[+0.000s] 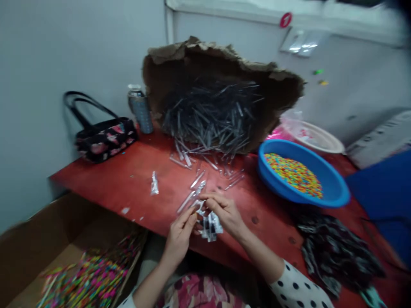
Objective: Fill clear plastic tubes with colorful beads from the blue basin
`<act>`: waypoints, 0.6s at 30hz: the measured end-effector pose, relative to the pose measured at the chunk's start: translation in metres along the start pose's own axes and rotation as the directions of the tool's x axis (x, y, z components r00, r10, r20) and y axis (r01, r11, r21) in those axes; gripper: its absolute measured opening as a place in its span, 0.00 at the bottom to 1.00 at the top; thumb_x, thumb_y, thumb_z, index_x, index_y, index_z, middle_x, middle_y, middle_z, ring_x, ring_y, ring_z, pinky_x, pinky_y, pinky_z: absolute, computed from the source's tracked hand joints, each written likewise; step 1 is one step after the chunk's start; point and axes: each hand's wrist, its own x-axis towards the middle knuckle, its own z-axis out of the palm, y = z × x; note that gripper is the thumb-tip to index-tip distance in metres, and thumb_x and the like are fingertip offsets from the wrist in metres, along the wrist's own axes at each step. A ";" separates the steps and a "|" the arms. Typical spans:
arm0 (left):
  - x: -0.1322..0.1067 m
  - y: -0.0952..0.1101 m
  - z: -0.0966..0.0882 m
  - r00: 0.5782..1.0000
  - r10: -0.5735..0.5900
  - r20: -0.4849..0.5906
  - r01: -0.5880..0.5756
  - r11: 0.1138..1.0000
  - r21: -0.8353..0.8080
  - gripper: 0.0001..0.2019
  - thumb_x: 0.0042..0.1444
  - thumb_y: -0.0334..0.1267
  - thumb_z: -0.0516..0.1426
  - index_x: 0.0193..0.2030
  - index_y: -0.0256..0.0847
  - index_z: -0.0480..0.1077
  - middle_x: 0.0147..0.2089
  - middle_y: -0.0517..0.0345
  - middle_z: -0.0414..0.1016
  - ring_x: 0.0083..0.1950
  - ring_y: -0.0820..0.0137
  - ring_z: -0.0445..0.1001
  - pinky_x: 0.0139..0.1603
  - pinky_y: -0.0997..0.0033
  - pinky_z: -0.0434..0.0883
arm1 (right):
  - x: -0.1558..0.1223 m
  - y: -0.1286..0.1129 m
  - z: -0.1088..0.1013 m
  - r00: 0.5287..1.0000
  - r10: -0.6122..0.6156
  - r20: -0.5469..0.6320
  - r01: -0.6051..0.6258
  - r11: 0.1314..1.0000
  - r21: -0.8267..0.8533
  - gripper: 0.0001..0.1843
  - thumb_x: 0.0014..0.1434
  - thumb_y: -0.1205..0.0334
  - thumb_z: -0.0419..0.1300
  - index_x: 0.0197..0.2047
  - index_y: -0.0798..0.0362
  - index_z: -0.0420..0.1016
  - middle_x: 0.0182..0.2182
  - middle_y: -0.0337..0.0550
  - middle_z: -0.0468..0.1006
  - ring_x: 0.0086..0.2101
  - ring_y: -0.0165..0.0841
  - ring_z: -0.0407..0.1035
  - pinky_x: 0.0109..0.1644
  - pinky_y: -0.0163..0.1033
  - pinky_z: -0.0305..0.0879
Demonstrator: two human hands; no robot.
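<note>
Near the front edge of the red table, my left hand (180,233) and my right hand (224,211) meet with their fingertips pinched close together. A small clear plastic piece (201,207) shows between them, blurred; its exact shape cannot be told. Beneath the fingers lies a cluster of clear and whitish plastic pieces (211,227). Just beyond my hands, several clear plastic tubes (186,201) lie loose on the tabletop. More tubes (208,115) fill a torn cardboard box (154,77) tipped toward me.
On the right stands a blue basin (334,188) of small colourful pieces, with dark patterned cloth (337,252) below it. A handbag (105,139) and flask (141,111) stand back left. Lower left, a carton (35,231) holds colourful filled items (93,278). One crumpled clear packet (154,184) lies left.
</note>
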 end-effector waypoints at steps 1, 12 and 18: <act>0.003 0.001 0.005 1.000 -0.009 0.010 0.009 1.000 -0.002 0.19 0.53 0.46 0.57 0.49 0.40 0.72 0.33 0.55 0.78 0.27 0.69 0.73 0.28 0.72 0.72 | -0.003 0.000 -0.003 1.000 0.021 -0.018 -0.020 0.999 0.047 0.14 0.55 0.52 0.59 0.42 0.50 0.74 0.32 0.41 0.75 0.30 0.30 0.69 0.33 0.35 0.67; 0.024 0.013 0.085 0.960 0.030 0.279 -0.061 0.993 0.102 0.20 0.49 0.48 0.60 0.48 0.44 0.74 0.43 0.55 0.78 0.44 0.62 0.75 0.47 0.68 0.71 | -0.039 -0.050 -0.081 0.968 0.029 -0.248 -0.016 0.998 0.056 0.09 0.54 0.54 0.60 0.36 0.49 0.70 0.33 0.40 0.75 0.33 0.31 0.69 0.35 0.36 0.66; 0.027 0.008 0.087 0.915 -0.030 0.403 -0.043 0.984 0.171 0.19 0.52 0.51 0.56 0.49 0.50 0.72 0.46 0.55 0.78 0.48 0.62 0.75 0.52 0.65 0.69 | -0.024 -0.092 -0.244 0.885 -0.155 -0.438 -0.259 0.618 -0.742 0.12 0.60 0.60 0.52 0.47 0.52 0.66 0.34 0.44 0.74 0.31 0.32 0.69 0.33 0.36 0.63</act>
